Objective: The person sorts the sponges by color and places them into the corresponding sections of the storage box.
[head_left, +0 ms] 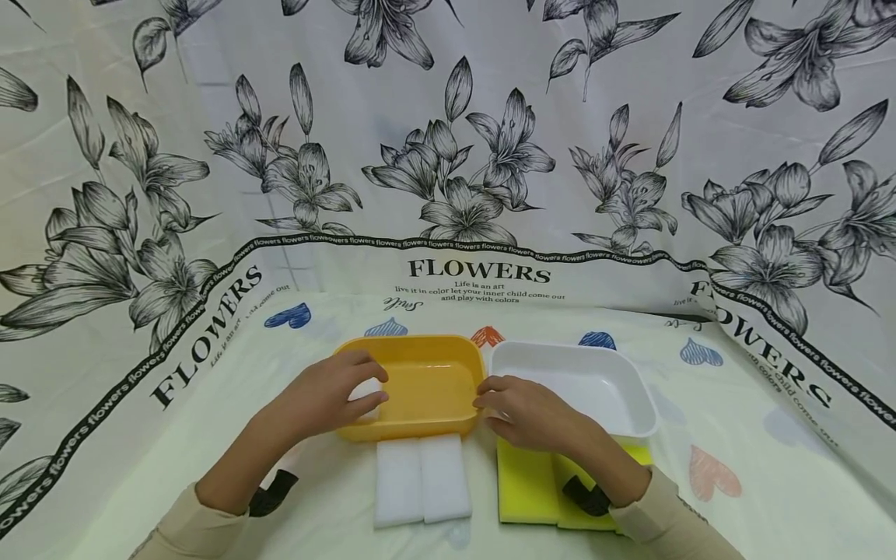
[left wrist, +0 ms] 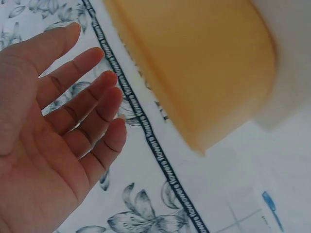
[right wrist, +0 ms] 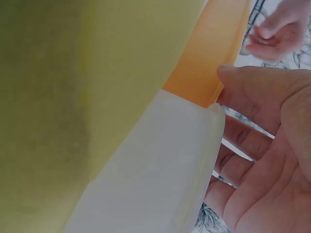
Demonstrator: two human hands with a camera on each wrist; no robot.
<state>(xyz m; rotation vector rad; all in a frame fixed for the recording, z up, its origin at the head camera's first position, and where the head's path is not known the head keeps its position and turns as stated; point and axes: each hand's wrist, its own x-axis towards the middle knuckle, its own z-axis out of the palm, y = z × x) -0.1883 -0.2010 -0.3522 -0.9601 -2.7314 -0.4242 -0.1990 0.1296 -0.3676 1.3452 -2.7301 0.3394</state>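
My left hand (head_left: 334, 391) hovers over the left end of the orange-yellow tray (head_left: 427, 428), thumb and fingers apart. Between them, in the head view, a white sponge-like block (head_left: 367, 390) shows inside that tray, partly covered by the hand. The left wrist view has the palm and loosely bent fingers with nothing in them. Where the yellow tray meets the white tray (head_left: 640, 397), my right hand (head_left: 526, 411) has its fingertips right at the adjoining rims. In the right wrist view its fingers are relaxed beside the white tray's edge.
Two white sponges (head_left: 399, 486) lie side by side before the yellow tray. Yellow sponges with dark undersides (head_left: 526, 488) lie before the white tray, partly under the right forearm. A flower-printed curtain (head_left: 462, 163) stands behind the heart-patterned tablecloth (head_left: 742, 420).
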